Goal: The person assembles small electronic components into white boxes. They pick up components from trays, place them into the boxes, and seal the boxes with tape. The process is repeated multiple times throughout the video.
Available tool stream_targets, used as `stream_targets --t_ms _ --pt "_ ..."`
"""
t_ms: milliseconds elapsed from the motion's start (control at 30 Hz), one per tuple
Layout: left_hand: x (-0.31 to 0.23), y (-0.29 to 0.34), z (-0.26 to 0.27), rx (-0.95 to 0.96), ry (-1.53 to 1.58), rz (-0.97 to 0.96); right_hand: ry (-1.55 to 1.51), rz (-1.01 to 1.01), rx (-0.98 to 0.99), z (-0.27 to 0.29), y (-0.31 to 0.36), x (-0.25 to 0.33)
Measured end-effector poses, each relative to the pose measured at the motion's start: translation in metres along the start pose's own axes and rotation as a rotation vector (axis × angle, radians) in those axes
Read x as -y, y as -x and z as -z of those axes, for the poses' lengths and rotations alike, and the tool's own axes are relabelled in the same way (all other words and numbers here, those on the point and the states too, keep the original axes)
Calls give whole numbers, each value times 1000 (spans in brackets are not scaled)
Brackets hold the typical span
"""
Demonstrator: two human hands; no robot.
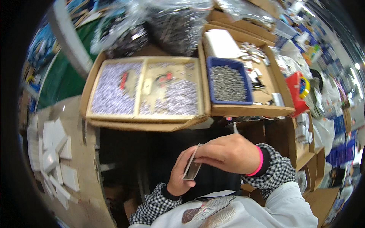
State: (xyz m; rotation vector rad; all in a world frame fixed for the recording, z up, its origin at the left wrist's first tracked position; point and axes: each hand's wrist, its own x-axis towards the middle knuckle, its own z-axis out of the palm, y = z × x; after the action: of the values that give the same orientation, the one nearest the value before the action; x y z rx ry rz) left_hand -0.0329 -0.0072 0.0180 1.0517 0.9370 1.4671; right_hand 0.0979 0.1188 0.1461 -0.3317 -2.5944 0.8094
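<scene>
My left hand [178, 173] is closed around a small shallow white box [192, 171]. The box is tilted on edge in front of my chest, and its greyish inside faces my right. The fingers of my right hand [228, 152] are bent together over the box's upper end, with the fingertips at its open side. What they pinch, if anything, is hidden. Beyond the hands, a pale two-part wooden tray [142, 89] holds many small whitish-purple pieces, with a red item in each part. To its right, a blue bin [249, 89] is full of thin metal pieces.
Several white boxes [57, 142] lie piled on the brown tabletop [85, 182] at the left. A cardboard carton [281, 85] around the blue bin also holds a white container [222, 43] and loose small parts. Clear plastic bags [167, 28] lie behind. A red container [295, 89] stands at the right.
</scene>
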Motion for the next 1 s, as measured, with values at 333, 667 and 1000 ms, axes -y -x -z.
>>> stream_targets --t_ms 333,667,1000 --pt "13 1 -25 28 308 258 22 -371 -234 86 61 -47" --pt "12 5 -20 82 255 305 209 -449 -264 131 60 -104" --pt "13 -2 -24 122 244 317 820 -381 313 91 -14 -119"
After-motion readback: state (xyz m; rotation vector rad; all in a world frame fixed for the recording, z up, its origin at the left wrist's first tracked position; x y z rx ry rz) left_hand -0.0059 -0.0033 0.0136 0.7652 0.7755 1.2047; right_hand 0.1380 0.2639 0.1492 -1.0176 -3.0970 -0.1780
